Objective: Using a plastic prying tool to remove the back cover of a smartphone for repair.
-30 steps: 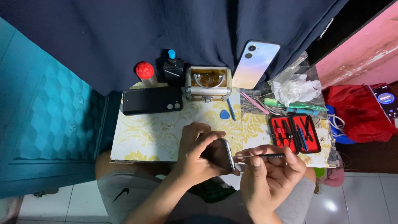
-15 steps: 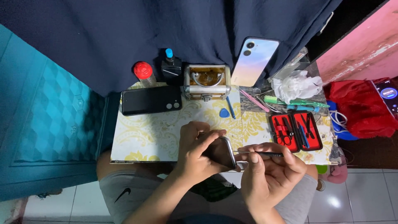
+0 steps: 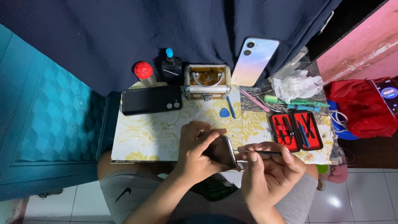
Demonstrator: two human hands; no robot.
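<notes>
- Phone [image 3: 222,151] is in my left hand [image 3: 197,151], held on its edge just over the near border of the small table [image 3: 141,137]; the fingers wrap around it firmly.
- My right hand [image 3: 269,172] pinches a thin metal tool [image 3: 259,153], and the tip touches the side of the phone.
- I see an open red tool case [image 3: 296,130] just beyond the right hand, lying on the table.
- Near the far side lies a black phone [image 3: 151,99] flat, and beside it a small metal box [image 3: 207,81].
- A light coloured phone [image 3: 253,62] leans against the dark blue curtain [image 3: 124,37].
- A blue pick [image 3: 224,112] lies between the box and my hands.
- A red-capped bottle [image 3: 144,72] and a dark bottle with blue tip [image 3: 171,66] stand at the back.
</notes>
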